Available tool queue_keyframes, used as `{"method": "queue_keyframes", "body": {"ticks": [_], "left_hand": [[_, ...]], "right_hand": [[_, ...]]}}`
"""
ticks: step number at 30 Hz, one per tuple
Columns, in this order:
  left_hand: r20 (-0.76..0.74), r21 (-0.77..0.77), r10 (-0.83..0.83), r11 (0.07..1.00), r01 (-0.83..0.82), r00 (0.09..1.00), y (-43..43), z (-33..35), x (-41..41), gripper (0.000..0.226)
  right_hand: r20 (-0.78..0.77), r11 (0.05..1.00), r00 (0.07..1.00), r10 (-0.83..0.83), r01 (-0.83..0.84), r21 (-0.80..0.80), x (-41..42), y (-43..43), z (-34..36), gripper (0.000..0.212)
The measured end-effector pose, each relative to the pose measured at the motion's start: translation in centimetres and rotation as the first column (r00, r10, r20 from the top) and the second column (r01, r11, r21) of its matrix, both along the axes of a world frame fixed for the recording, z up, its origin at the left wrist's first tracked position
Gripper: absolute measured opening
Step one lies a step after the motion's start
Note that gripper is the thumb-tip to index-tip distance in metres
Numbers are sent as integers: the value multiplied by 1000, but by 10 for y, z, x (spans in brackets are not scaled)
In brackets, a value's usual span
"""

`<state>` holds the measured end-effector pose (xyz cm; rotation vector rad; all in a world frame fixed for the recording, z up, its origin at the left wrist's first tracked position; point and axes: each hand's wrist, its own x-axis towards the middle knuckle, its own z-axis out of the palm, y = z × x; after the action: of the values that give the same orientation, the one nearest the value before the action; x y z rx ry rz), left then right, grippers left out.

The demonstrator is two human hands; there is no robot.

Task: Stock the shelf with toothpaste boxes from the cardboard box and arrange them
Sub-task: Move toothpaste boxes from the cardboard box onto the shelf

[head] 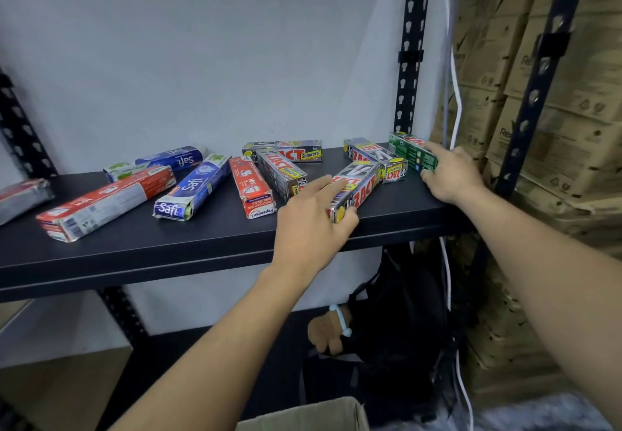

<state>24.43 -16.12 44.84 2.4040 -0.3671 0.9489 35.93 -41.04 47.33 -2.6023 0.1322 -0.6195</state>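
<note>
Several toothpaste boxes lie scattered flat on the black shelf [202, 245]. My left hand [308, 225] grips the near end of a silver Zact box [360, 188] at the shelf's front right. My right hand [449, 174] holds a green box [409, 149] at the far right, by the upright. Other Zact boxes [281, 169] lie in the middle, with red Pepsodent boxes [250, 186] and blue Safi boxes [193, 188] to the left. The cardboard box [319, 415] shows only its rim at the bottom edge.
A black perforated upright [412, 46] stands behind the right end of the shelf. Stacked brown cartons [555, 110] fill the right side. A black backpack [397, 329] sits on the lower shelf, with white cables [454, 94] hanging near the upright.
</note>
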Motion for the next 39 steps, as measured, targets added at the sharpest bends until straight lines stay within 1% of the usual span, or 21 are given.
{"method": "queue_keyframes", "body": {"ticks": [3,7,10,13,15,17,19,21,24,26,28,31,33,36,38,39], "left_hand": [[6,1,0,1000,0,1000,0,0,0,48],[-5,26,-10,1000,10,1000,3,0,1,50],[-43,52,-39,998,41,998,7,2,1,55],[-86,73,-77,994,83,993,10,5,0,62],[-106,113,-82,989,94,991,11,6,-3,65],[-87,149,-83,984,96,993,13,6,-7,64],[-38,155,-95,983,100,995,18,5,-15,57],[22,157,-100,983,95,995,27,3,-22,49],[79,180,-71,982,56,994,45,3,-31,42],[107,205,-39,979,16,994,61,4,-38,41],[116,234,-1,972,-26,993,77,3,-44,41],[129,206,25,977,-51,991,98,-7,-60,41],[121,165,23,985,-43,992,106,-17,-75,40],[101,159,13,987,-29,995,112,-39,-100,37],[54,164,16,986,-25,998,118,-59,-113,35],[13,172,24,985,-26,1000,122,-70,-119,35]], "right_hand": [[11,1000,1000,7,-7,23,0,-1,-2,60],[46,997,999,-8,4,77,-11,1,0,67],[161,994,987,-4,-13,108,-29,8,-4,69],[294,992,955,26,-60,108,-52,18,-12,63],[368,988,922,121,-148,46,-67,27,-20,57],[379,963,886,267,-264,-61,-81,40,-27,53],[335,914,850,406,-373,-161,-90,54,-29,53],[289,859,811,508,-452,-240,-93,67,-25,55],[187,790,778,600,-540,-290,-91,79,-19,55],[166,789,783,599,-543,-287,-91,84,-18,54],[188,804,794,578,-515,-296,-95,88,-18,52],[287,826,788,545,-448,-342,-108,96,-24,50],[368,869,790,491,-414,-270,-126,105,-30,50],[472,907,777,416,-391,-156,-159,124,-47,45],[478,909,778,408,-397,-129,-181,138,-66,41],[455,902,784,423,-411,-129,-190,144,-79,40]]}}
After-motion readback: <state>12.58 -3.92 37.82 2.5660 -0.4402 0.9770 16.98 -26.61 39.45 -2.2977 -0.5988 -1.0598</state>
